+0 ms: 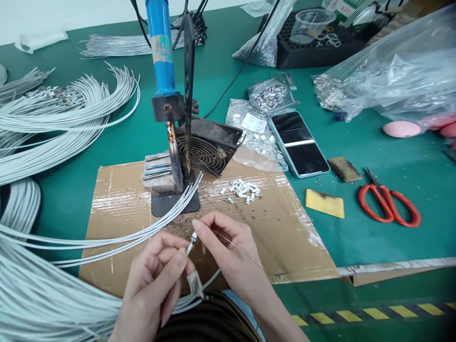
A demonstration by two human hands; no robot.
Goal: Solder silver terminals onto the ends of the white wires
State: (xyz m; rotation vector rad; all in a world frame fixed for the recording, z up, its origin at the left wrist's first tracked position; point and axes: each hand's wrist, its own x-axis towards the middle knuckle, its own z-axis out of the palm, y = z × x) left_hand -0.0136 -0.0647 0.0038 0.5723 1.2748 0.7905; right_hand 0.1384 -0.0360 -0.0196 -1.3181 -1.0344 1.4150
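My left hand (156,280) pinches the end of a thin white wire (191,245) between thumb and forefinger; a strip of tape wraps one fingertip. My right hand (228,247) is closed in a pinch just right of the wire tip, holding a thin strand of solder wire (242,251) that trails to the right. Both hands hover over the taped cardboard sheet (285,237). A blue-handled soldering iron (162,52) stands clamped upright on a black base (167,202) just beyond. A small heap of metal terminals (244,188) lies on the cardboard.
Bundles of white wires (53,118) fill the left side, several running under the iron. A black fan (206,149) sits behind the stand. A phone (298,144), yellow sponge (325,203), red scissors (388,205) and plastic bags of parts (392,76) lie on the green table.
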